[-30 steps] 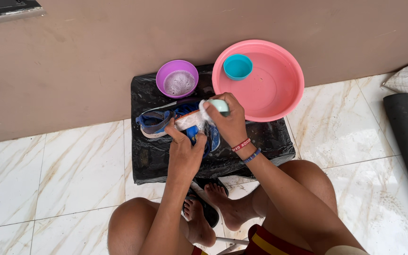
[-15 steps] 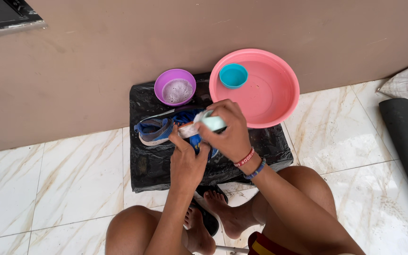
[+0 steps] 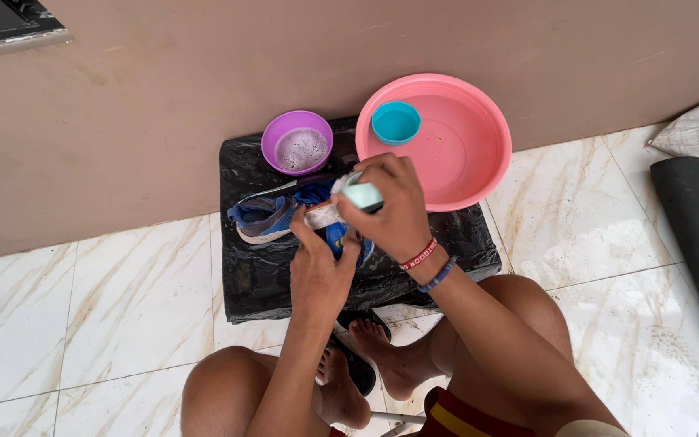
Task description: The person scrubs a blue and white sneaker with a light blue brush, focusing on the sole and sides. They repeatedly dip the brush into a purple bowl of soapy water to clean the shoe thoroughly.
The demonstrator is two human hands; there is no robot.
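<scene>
At frame centre, the right hand (image 3: 394, 206) grips a pale green brush (image 3: 361, 194) over a blue shoe (image 3: 273, 217) pinched by the left hand (image 3: 321, 271), purple bowl (image 3: 297, 142) and pink basin (image 3: 446, 137) above; both hands sit slightly lower than before.

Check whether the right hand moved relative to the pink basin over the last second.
No clear move: the right hand stays just below-left of the pink basin, gripping a pale green brush.
</scene>
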